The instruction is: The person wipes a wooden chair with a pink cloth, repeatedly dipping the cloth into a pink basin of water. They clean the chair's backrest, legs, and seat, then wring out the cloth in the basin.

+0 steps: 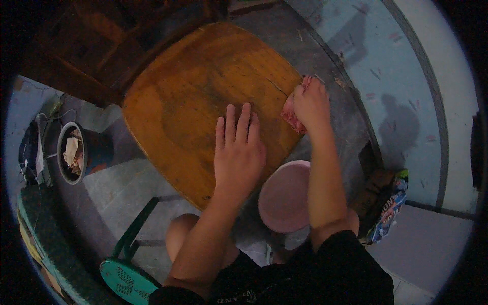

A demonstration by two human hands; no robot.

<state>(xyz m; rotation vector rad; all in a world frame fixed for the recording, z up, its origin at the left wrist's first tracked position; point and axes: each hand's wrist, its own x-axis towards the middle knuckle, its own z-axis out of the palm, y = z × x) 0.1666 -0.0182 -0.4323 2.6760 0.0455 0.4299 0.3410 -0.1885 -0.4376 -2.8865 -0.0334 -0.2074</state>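
A low wooden table [183, 99] with rounded corners and dark stains on its varnished top stands before me. Flat on its near part rests my left hand [239, 152], fingers spread, with nothing under them that I can see. At the right edge of the tabletop, my right hand [313, 101] grips a crumpled pink cloth [292, 114]. Part of the cloth hangs over that edge, and the rest is hidden by my fingers. Below my right forearm is a round pink basin [285, 196], partly covered by the arm.
A bucket [97, 148] holding scraps stands on the floor at left. A green stool [127, 282] is near my left elbow. Dark wooden furniture [106, 42] backs the table. At right, a cardboard box [371, 194] and a printed plastic packet [390, 213] sit by the wall [389, 76].
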